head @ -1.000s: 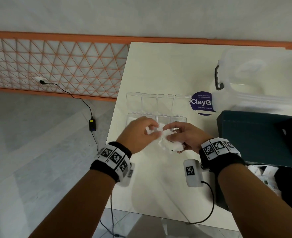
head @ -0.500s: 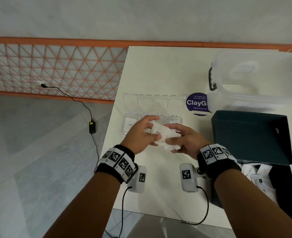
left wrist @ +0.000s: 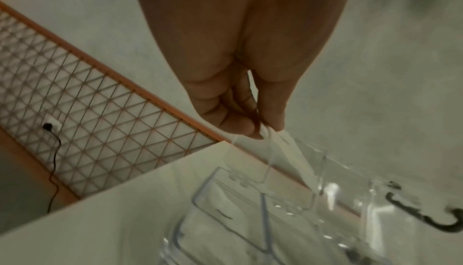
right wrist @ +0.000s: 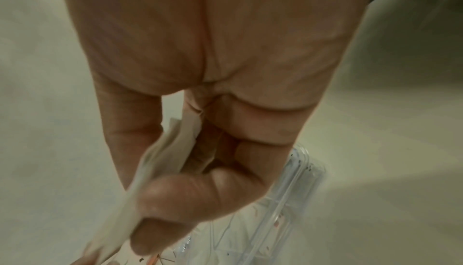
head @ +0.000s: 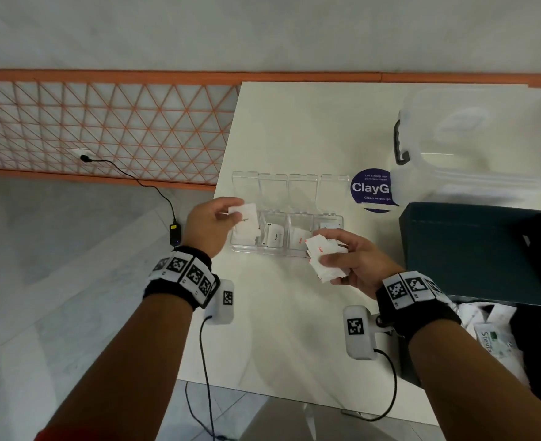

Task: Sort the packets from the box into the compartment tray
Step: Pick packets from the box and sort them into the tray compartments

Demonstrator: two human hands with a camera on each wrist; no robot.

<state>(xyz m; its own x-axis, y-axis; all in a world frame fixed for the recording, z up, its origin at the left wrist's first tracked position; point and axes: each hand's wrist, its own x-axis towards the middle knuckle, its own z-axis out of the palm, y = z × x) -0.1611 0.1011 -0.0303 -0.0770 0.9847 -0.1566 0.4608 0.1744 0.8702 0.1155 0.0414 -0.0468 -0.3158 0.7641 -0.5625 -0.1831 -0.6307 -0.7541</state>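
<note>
A clear compartment tray (head: 317,254) lies on the white table with its lids folded back. My left hand (head: 210,226) pinches one white packet (head: 246,214) over the tray's leftmost compartment; in the left wrist view the left hand (left wrist: 250,111) holds that packet (left wrist: 293,158) edge-on above the tray (left wrist: 225,210). My right hand (head: 355,261) grips a stack of white packets (head: 321,259) with red print at the tray's front right; the right wrist view shows the stack (right wrist: 160,162) between thumb and fingers. Packets lie in the middle compartments (head: 275,237). The dark box (head: 473,249) stands right.
A translucent lidded tub (head: 473,148) stands at the back right, a round purple sticker (head: 371,189) beside it. More packets (head: 492,332) lie in the box's lower part. The table's left edge runs just beside the tray; a cable and adapter (head: 175,230) lie on the floor.
My hands have parted: the left one took a single packet off the stack and carried it left over the tray's end compartment. The right one drew back right with the stack.
</note>
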